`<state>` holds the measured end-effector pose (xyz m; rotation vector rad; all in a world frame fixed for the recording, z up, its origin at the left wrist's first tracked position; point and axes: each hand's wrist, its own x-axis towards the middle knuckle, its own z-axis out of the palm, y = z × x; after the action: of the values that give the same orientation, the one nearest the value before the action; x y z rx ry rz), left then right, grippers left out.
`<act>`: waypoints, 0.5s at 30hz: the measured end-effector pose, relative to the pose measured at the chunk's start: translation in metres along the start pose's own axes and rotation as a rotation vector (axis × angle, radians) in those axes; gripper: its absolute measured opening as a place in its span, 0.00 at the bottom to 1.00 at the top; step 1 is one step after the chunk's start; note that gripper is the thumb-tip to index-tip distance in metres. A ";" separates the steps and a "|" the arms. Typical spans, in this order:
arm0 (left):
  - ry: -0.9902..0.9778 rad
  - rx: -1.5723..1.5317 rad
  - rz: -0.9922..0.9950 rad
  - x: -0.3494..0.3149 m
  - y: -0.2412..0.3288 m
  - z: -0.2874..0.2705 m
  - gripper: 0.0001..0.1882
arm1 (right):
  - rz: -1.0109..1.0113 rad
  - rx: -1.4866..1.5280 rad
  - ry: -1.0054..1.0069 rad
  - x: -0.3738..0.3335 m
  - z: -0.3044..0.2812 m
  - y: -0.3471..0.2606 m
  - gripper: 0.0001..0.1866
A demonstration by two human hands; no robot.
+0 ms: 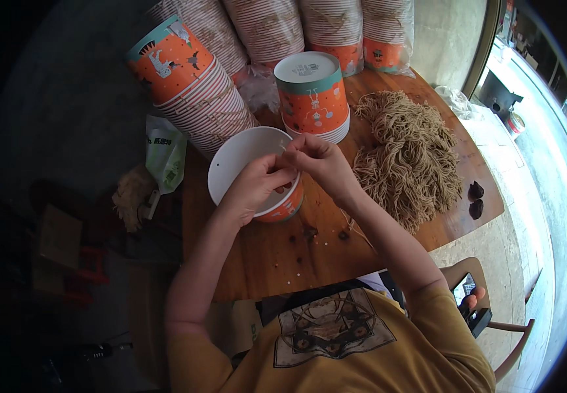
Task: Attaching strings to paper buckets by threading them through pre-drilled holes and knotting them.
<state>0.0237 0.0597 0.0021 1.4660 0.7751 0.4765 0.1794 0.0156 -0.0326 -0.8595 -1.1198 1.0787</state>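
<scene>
An orange paper bucket (282,211) with a white inside stands upright on the wooden table in front of me. A small dark hole shows in its far left wall. My left hand (262,182) is bent over the bucket's right side, thumb and fingers pinched together. Meeting it just above the rim is my right hand (319,160), also in a pinch. A tiny pale bit shows at the fingertips, too small to name. To the right of my right hand lies a big heap of tan cords (411,157).
Upside-down buckets (313,98) are nested behind my hands. A tall bucket stack (195,92) leans at the left, beside bagged stacks (264,33) at the back. Two dark objects (475,200) lie near the table's right edge. A chair (470,272) at the right holds a phone.
</scene>
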 end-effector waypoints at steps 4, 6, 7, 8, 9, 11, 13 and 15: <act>-0.012 0.137 0.002 0.002 -0.003 0.004 0.06 | 0.086 -0.039 0.065 0.001 0.000 -0.017 0.05; -0.002 0.205 -0.021 0.001 -0.002 0.007 0.06 | 0.160 0.059 0.090 0.004 -0.003 -0.021 0.04; 0.008 0.157 0.003 0.002 -0.003 0.007 0.06 | 0.234 0.157 0.116 0.005 -0.005 -0.023 0.03; 0.017 0.111 0.028 0.003 -0.003 0.006 0.06 | 0.229 0.141 0.115 0.006 -0.006 -0.023 0.03; 0.017 0.111 0.031 0.005 -0.003 0.005 0.06 | 0.227 0.139 0.115 0.005 -0.006 -0.024 0.03; 0.022 -0.175 0.092 0.009 -0.001 0.003 0.06 | 0.208 0.091 0.064 0.002 -0.004 -0.025 0.05; 0.020 -0.252 0.107 0.013 0.000 0.000 0.07 | 0.109 0.025 0.004 0.005 -0.004 -0.026 0.06; 0.017 -0.363 0.132 0.018 0.002 0.002 0.07 | 0.012 -0.046 -0.043 0.007 -0.009 -0.029 0.06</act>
<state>0.0371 0.0713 0.0008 1.1784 0.5715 0.6925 0.1956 0.0140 -0.0057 -0.8840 -1.1807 1.0891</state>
